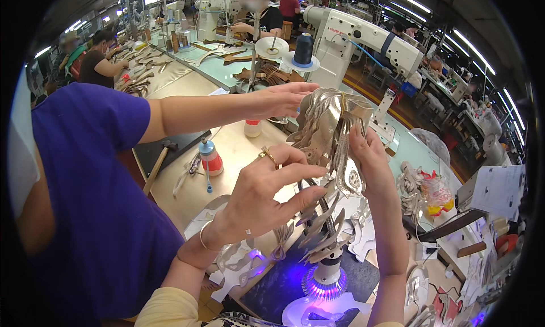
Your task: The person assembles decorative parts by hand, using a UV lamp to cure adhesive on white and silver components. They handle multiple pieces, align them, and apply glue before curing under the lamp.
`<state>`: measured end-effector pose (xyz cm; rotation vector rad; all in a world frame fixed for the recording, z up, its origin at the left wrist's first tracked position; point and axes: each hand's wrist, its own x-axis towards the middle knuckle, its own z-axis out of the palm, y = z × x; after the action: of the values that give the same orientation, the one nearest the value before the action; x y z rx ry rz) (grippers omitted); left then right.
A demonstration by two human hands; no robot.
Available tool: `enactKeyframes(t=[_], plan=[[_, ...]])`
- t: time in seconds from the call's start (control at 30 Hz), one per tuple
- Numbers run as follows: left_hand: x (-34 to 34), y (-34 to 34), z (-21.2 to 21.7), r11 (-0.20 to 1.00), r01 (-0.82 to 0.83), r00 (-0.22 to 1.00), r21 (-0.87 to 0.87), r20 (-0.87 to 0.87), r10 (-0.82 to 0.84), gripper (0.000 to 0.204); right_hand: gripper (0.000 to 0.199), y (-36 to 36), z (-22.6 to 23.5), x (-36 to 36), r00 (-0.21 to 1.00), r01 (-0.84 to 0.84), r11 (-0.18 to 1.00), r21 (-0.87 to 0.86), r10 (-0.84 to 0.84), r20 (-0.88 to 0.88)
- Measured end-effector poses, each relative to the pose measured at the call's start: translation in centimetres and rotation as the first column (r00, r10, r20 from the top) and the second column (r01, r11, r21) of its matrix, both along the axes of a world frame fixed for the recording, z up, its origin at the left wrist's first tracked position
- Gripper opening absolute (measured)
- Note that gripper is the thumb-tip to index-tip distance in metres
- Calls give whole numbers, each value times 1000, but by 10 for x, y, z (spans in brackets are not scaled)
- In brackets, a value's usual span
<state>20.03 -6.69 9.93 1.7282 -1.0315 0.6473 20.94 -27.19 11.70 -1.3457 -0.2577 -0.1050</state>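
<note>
My right hand grips a thick bundle of shiny silver-gold leather pieces, tied round with a narrow yellowish band. My left hand, with a ring and a bracelet, is just left of the bundle's lower end. Its thumb and forefinger are apart, with nothing visible held between them. Behind those fingers, more cut pieces hang along a dark gooseneck lamp, whose head glows violet. From the left, a co-worker in a purple shirt stretches out a hand beside the bundle's upper end; whether it touches is unclear.
A hammer lies at the left near a red-and-white bottle with a blue top. A white sewing machine and a dark thread cone stand behind. Loose cut pieces and a plastic bag are at the right.
</note>
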Motion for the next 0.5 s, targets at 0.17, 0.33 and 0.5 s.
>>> enactKeyframes(t=[0.17, 0.33, 0.5], plan=[[-10, 8, -2, 998, 36, 995, 49, -98, -31, 36, 38, 5, -1, -3, 999, 6, 1000, -21, -5, 52], [-10, 7, -3, 998, 59, 997, 15, -54, -59, 34, 40, 7, -1, -6, 997, 34, 999, -20, -33, 72], [-12, 6, -5, 998, 64, 995, -18, -71, -65, 32, 44, 5, 4, -14, 995, 70, 995, -65, -65, 76]])
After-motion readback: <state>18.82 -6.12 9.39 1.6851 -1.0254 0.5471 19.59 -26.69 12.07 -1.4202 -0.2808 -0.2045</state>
